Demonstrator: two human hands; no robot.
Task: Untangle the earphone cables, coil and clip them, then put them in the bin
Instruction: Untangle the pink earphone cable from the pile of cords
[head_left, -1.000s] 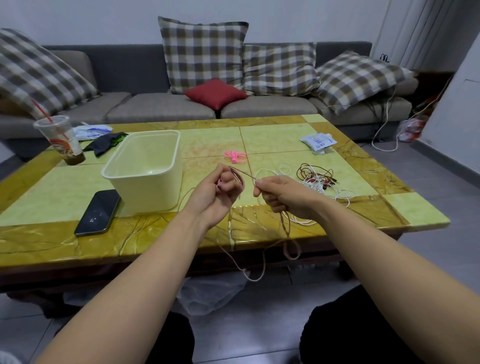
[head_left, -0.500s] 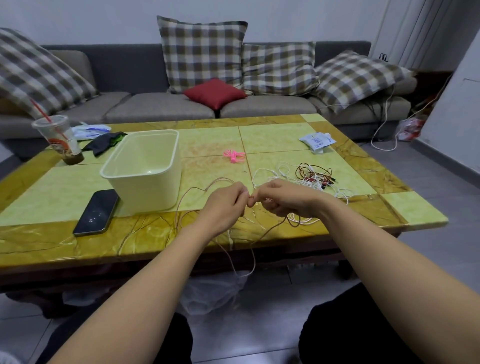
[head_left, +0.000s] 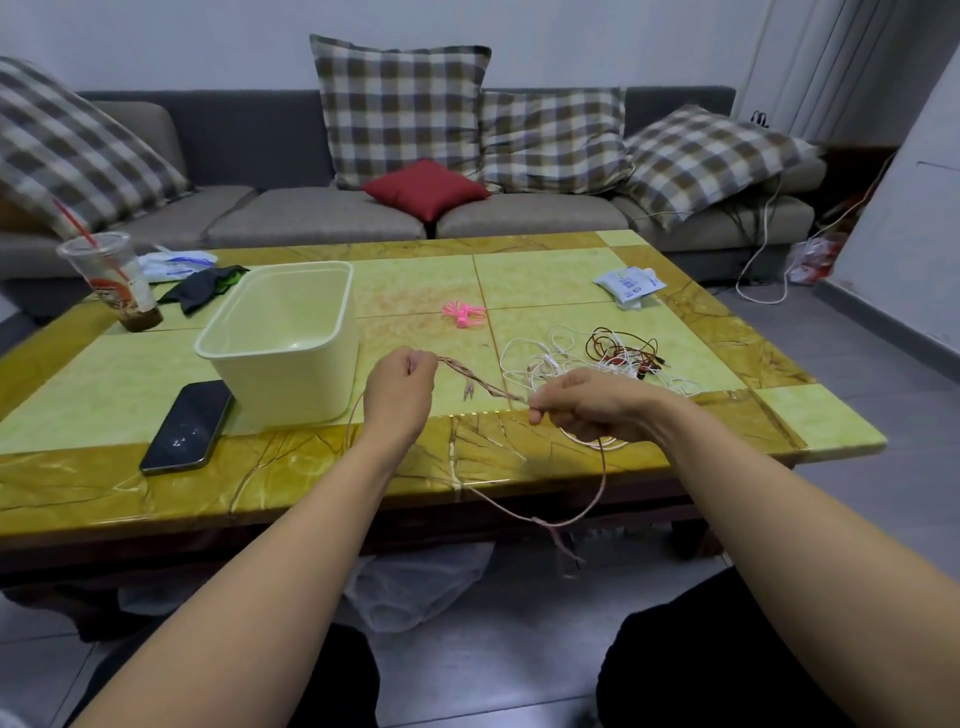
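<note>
Laid out across the worktop (head_left: 571, 270), everything within reach from the near edge. Parked left of centre, the cream bin (head_left: 291, 384), mouth up, probably kept close for a short drop later. Raised just above the near edge and held apart, left hand (head_left: 400, 387) and right hand (head_left: 592, 402), fingers of each clenched on the pink earphone cable (head_left: 480, 382). Stretched between them as a twisted run, presumably pulled taut to expose the direction of the twist. Slack looped down past the worktop edge, with a small knot low in the loop. Heaped just behind the right hand, the white and red cables (head_left: 597, 353), tangled together. Waiting mid-worktop, the pink clips (head_left: 462, 313), likely for fastening finished coils. Judged early: untangling of one cable, no coiling yet.
</note>
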